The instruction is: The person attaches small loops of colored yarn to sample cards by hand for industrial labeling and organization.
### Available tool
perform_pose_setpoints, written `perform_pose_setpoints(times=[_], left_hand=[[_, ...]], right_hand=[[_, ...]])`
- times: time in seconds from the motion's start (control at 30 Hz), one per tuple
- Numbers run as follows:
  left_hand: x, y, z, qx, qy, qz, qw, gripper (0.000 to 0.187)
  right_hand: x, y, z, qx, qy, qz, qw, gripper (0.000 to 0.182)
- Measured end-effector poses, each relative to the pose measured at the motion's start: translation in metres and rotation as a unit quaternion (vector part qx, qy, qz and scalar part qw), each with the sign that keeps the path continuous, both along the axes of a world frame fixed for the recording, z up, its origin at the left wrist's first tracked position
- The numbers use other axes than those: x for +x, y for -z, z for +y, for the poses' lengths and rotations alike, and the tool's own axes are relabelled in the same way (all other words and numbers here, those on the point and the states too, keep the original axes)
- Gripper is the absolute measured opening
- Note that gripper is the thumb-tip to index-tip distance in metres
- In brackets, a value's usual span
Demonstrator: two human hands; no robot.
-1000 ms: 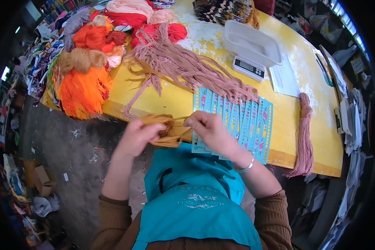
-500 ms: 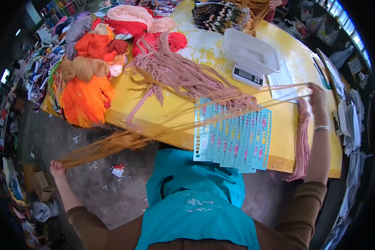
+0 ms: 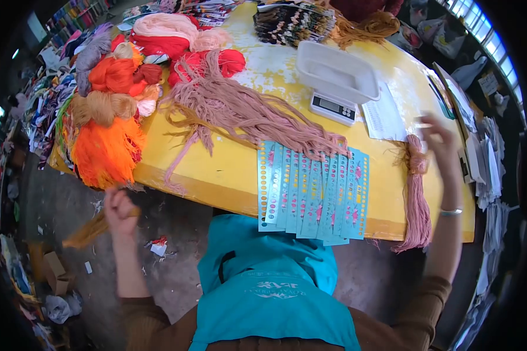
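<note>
My left hand (image 3: 122,212) is closed on a bundle of golden-brown thread (image 3: 88,231), off the table's left front edge and over the floor. The bundle hangs to the left, smeared by motion. On the right, my right hand (image 3: 442,143) is raised beside a knotted mauve skein (image 3: 418,193), its blurred fingers apart with no thread visible in them. A few thin brown strands lie by the skein's top. Between the hands, a fanned row of blue punched thread cards (image 3: 310,193) overlaps the table's front edge. Long loose mauve yarn (image 3: 252,108) lies behind the cards.
Orange yarn (image 3: 108,152) and other coloured skeins are heaped on the yellow table's (image 3: 216,175) left. A digital scale (image 3: 332,109) carries a white plastic tray (image 3: 336,70), with a printed sheet (image 3: 386,114) alongside. Dark skeins (image 3: 293,23) and brown yarn (image 3: 366,29) lie at the back, near another person.
The brown thread stretched between my hands has left my right hand and no longer crosses the table. My left hand has moved right and up. The view has shifted slightly.
</note>
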State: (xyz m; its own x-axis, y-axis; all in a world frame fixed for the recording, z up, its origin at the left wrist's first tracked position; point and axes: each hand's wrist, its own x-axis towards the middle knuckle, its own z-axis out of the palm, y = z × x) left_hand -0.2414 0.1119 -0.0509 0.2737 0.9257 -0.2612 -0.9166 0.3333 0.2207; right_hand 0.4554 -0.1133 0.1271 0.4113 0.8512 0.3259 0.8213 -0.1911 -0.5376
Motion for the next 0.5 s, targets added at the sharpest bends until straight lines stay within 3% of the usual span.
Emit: perform_pose_setpoints(times=[0.03,0.1,0.13,0.2,0.3,0.4,0.5], left_hand=[[0.033,0.008,-0.002,0.103,0.114,-0.032,0.988,0.024],[0.105,0.003,-0.016,0.148,0.152,-0.04,0.977,0.038],[0.133,0.003,-0.021,0.179,0.182,-0.02,0.967,0.039],[0.188,-0.02,-0.036,0.147,0.238,0.056,0.958,0.038],[0.249,-0.032,-0.042,0.259,0.302,0.306,0.865,0.036],[0.288,-0.027,-0.039,0.456,0.213,0.511,0.697,0.041],[0.303,-0.011,-0.033,0.513,0.148,0.537,0.653,0.025]], right_hand=[[-0.049,0.015,0.021,0.021,-0.033,0.217,0.975,0.015],[-0.091,0.059,0.054,-0.012,-0.15,0.33,0.932,0.01],[-0.119,0.074,0.067,-0.026,-0.19,0.466,0.864,0.011],[-0.154,0.103,0.092,-0.09,-0.242,0.477,0.84,0.007],[-0.189,0.131,0.116,-0.17,-0.286,0.452,0.827,0.007],[-0.201,0.136,0.127,-0.194,-0.314,0.459,0.808,0.01],[-0.203,0.137,0.13,-0.22,-0.307,0.471,0.797,0.01]])
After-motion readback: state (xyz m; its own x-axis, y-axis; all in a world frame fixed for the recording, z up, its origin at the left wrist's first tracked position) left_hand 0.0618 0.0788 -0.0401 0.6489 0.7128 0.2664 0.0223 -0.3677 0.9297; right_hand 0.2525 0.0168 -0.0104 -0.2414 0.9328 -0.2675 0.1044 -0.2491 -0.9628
